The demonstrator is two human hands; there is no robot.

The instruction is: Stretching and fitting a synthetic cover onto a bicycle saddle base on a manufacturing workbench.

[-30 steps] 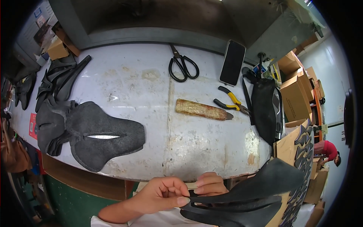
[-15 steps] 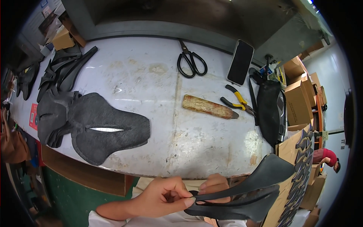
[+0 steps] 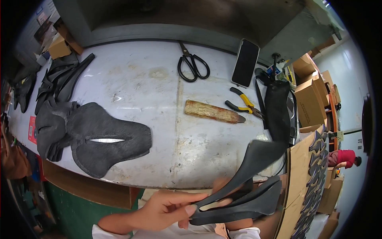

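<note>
Black, smooth, sheet-like stuff makes up the forked piece (image 3: pixel 260 161) held at the lower middle of the frame, its narrow end at the left and its wide flaps fanning toward the lower right. From where I stand, the left hand (image 3: pixel 167 209) is pinching that narrow end, thumb on the near side and forefinger laid along the upper edge, close to a long slot. Behind the piece I catch only a blurred bit of the right hand (image 3: pixel 223 185); I cannot tell how its fingers are set. The piece is held up at the near edge of the white tabletop (image 3: pixel 143 91), and its upper flap overlaps the lower end of a black bag (image 3: pixel 277 111) from here.

Scissors (image 3: pixel 186 57) with black loops lie at upper centre, a phone (image 3: pixel 245 63) to their right. Below the phone are yellow-and-black pliers (image 3: pixel 246 104), and just left of these a wrapped, blunt-ended tool (image 3: pixel 213 111). Toward the left a dark slitted panel (image 3: pixel 127 129) lies beside a stack of folded dark pieces (image 3: pixel 51 127). Cardboard boxes (image 3: pixel 312 103) crowd the right, and beyond them, at far right, is a person in a red top (image 3: pixel 346 158).
</note>
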